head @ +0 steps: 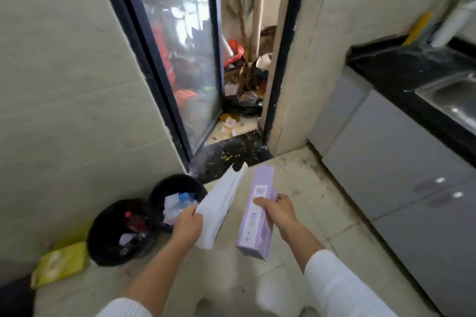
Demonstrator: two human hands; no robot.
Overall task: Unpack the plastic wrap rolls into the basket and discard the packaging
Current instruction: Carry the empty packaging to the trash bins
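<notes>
My left hand (188,224) grips a long white box (223,203), tilted with its far end up, just right of the rear black bin (154,194). My right hand (277,210) holds a long purple box (258,211) with an open torn flap at its far end, lengthwise above the floor. Two black-lined bins stand at the lower left by the wall; the rear one holds white and blue rubbish, the front bin (103,234) holds red and white scraps. No basket is in view.
A yellow-green packet (60,264) lies on the floor left of the bins. A glass door (180,54) stands ahead, with a cluttered doorway beside it. Grey cabinets (401,175) under a black counter with a steel sink (453,96) run along the right.
</notes>
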